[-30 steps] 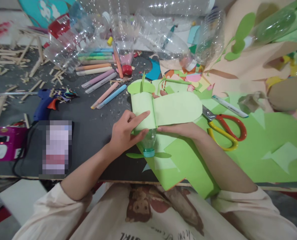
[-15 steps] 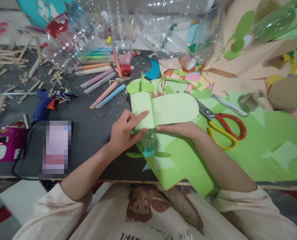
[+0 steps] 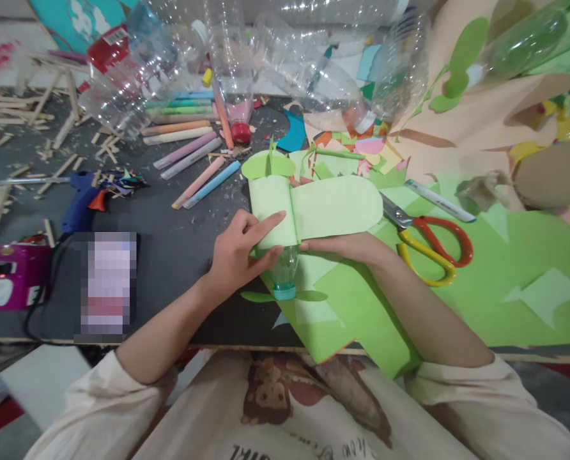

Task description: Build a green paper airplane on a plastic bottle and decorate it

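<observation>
A small clear plastic bottle (image 3: 285, 267) wrapped in pale green paper lies with its teal cap (image 3: 284, 292) toward me. Behind the cap shows a green paper propeller (image 3: 259, 297), and brighter green tail pieces (image 3: 268, 167) stand at the far end. My left hand (image 3: 241, 246) grips the bottle from the left, index finger flat on the wrap and thumb near the neck. From the bottle's right side extends a rounded pale green paper wing (image 3: 337, 207). My right hand (image 3: 347, 246) is closed around the wing's base, mostly hidden under it; its thumb and some fingertips show at the edges.
Scissors (image 3: 429, 246) and a marker (image 3: 441, 201) lie on green paper sheets (image 3: 491, 287) at right. Left are a blue glue gun (image 3: 81, 201), a phone (image 3: 107, 281) and a purple box (image 3: 14, 278). Markers (image 3: 199, 182), wood sticks (image 3: 11, 105) and plastic bottles (image 3: 237, 57) fill the back.
Both hands keep the same hold on the bottle and wing. The wing's outer end has shifted very slightly; nothing else visibly differs.
</observation>
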A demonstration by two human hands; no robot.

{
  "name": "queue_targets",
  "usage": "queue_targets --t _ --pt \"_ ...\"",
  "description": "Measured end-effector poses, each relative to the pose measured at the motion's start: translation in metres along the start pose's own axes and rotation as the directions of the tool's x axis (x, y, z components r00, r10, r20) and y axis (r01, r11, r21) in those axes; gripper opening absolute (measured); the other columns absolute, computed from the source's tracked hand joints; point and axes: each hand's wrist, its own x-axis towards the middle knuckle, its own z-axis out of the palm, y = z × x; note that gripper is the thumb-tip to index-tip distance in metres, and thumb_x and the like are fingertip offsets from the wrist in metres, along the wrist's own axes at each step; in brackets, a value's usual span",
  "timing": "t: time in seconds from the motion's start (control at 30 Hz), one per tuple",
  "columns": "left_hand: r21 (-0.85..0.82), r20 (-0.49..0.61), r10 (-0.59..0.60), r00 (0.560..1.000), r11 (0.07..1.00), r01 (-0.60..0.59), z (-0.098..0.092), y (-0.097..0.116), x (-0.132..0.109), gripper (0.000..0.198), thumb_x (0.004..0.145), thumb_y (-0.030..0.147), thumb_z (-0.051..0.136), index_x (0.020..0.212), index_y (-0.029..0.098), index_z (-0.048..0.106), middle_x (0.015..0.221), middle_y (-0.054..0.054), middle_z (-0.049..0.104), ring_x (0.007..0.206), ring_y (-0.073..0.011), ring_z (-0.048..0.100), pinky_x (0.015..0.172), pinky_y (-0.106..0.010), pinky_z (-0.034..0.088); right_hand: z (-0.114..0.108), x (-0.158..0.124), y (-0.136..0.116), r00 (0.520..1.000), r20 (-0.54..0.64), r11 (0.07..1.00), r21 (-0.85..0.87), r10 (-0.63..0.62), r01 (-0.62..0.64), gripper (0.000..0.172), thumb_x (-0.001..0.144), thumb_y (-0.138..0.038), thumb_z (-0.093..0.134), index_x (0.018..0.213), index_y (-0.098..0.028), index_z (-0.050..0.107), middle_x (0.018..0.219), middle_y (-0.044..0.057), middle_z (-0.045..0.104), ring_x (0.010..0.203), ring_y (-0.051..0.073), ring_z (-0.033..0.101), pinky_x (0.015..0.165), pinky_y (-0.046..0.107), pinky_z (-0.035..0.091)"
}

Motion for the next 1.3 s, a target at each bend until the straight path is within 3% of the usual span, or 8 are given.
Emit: queue_targets --t 0.1,0.27,0.4,0.6,0.83,1.0,1.3 --pt "0.02 -0.001 -0.004 1.0 1.0 0.004 0.0005 0.0005 0.0006 0.047 0.099 0.05 0.043 0.12 0.016 0.066 0.078 -0.001 0.048 0.067 -0.0119 0.048 0.056 -0.021 0.042 0.0005 0.0008 -0.0003 0.997 0.059 0.996 0.069 0.046 -0.05 0.058 0.062 -0.05 0.084 0.113 -0.023 0.073 0.112 0.008 0.077 0.117 0.031 0.066 0.115 0.054 0.04" --pt "-0.001 -0.02 0.014 1.0 1.0 -0.014 0.0007 0.0007 0.0007 0.044 0.099 0.048 0.044 0.12 0.015 0.066 0.077 0.0 0.047 0.066 -0.0116 0.047 0.055 -0.021 0.041 0.0025 0.0005 0.0004 0.993 0.06 0.985 0.133 0.103 -0.111 0.065 0.057 -0.052 0.085 0.113 -0.022 0.073 0.115 0.009 0.075 0.123 0.034 0.062 0.118 0.058 0.035" --pt "-0.008 -0.016 0.015 1.0 1.0 -0.015 0.0004 0.0002 0.0008 0.043 0.099 0.046 0.046 0.121 0.014 0.066 0.078 -0.001 0.047 0.067 -0.0118 0.048 0.056 -0.021 0.042 0.0039 0.0009 0.0031 0.988 0.023 0.975 0.158 0.155 -0.156 0.063 0.052 -0.051 0.087 0.105 -0.019 0.076 0.117 0.012 0.075 0.12 0.035 0.064 0.118 0.059 0.035" --pt "-0.007 0.003 0.021 1.0 1.0 -0.021 -0.0001 -0.0011 0.0007 0.044 0.099 0.047 0.045 0.122 0.015 0.065 0.078 -0.001 0.047 0.068 -0.0124 0.047 0.057 -0.021 0.042 0.0037 0.002 0.0039 0.992 0.074 0.976 0.188 0.098 -0.11 0.048 0.057 -0.047 0.085 0.096 -0.021 0.078 0.11 0.009 0.077 0.124 0.032 0.062 0.12 0.054 0.035" --pt "-0.054 0.006 0.013 1.0 0.998 -0.013 0.0005 -0.0014 -0.0002 0.042 0.098 0.045 0.049 0.125 0.016 0.063 0.079 -0.001 0.046 0.07 -0.013 0.047 0.059 -0.022 0.042 0.0033 0.0006 0.0085 0.984 0.071 0.972 0.158 0.166 -0.175 0.055 0.057 -0.054 0.085 0.099 -0.02 0.078 0.12 0.01 0.074 0.12 0.032 0.064 0.119 0.054 0.036" --pt "-0.045 0.014 0.006 1.0 0.999 -0.005 0.0011 -0.0024 0.0002 0.045 0.098 0.048 0.047 0.125 0.017 0.064 0.079 -0.001 0.047 0.07 -0.0138 0.047 0.059 -0.023 0.043 0.003 0.0012 0.0069 0.971 0.121 0.962 0.157 0.205 -0.223 0.053 0.058 -0.057 0.083 0.095 -0.02 0.079 0.113 0.009 0.076 0.117 0.03 0.066 0.119 0.053 0.038" --pt "-0.037 0.015 0.0 1.0 0.999 0.0 0.0009 -0.0017 0.0007 0.045 0.098 0.049 0.045 0.125 0.017 0.064 0.078 -0.001 0.046 0.07 -0.0141 0.047 0.059 -0.024 0.043 0.0031 0.0009 0.0064 0.98 0.111 0.972 0.151 0.162 -0.178 0.051 0.062 -0.054 0.083 0.1 -0.021 0.078 0.117 0.009 0.075 0.117 0.03 0.067 0.118 0.053 0.039"
